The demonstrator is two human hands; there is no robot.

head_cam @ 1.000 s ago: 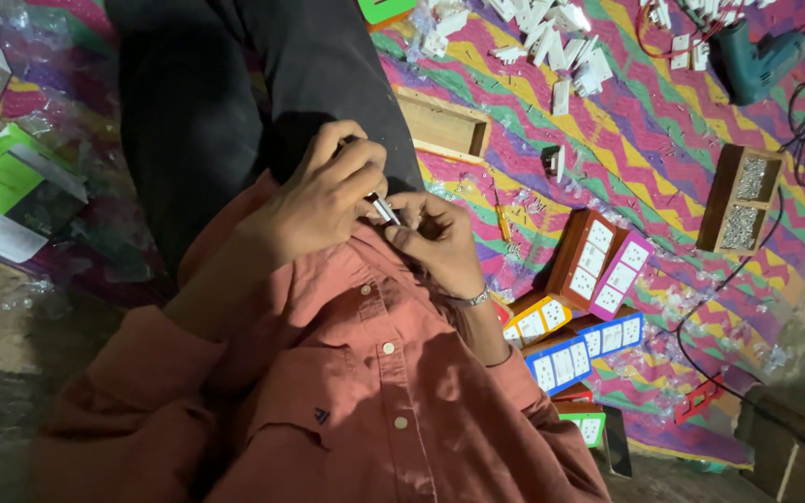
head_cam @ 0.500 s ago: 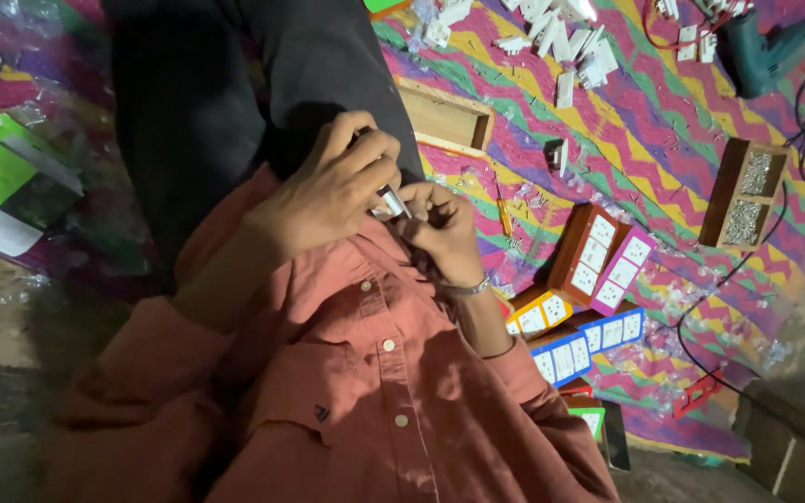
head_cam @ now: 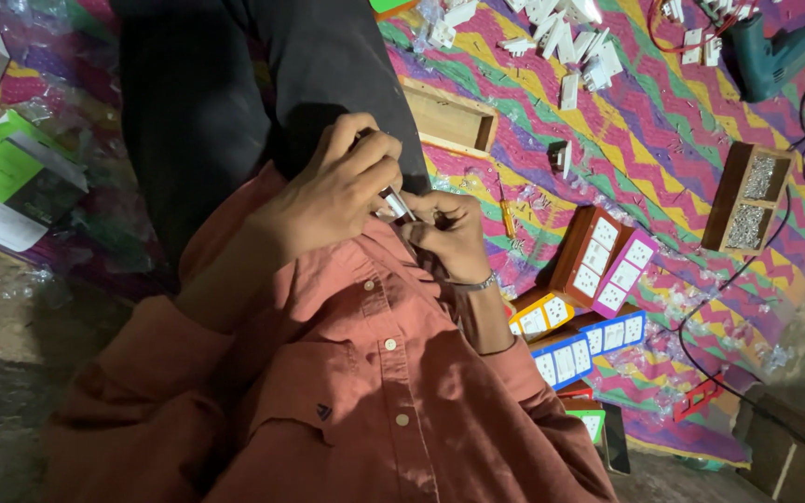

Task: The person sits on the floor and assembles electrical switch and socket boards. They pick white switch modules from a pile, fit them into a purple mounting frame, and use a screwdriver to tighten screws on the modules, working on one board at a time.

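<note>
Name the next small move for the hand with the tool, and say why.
Probably a slight twist of the screwdriver in place. The left hand grips it, with its metal tip against the small part pinched in the right hand. That part is mostly hidden.

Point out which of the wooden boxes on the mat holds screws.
The wooden box at the far right, by the black cable: it is full of silvery screws. The wooden box beside the dark trouser leg shows only a bare bottom.

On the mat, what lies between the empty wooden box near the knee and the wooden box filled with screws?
In the head view, between the empty wooden box and the box of screws lies a small white switch part on the zigzag mat; the rest is bare mat.
</note>
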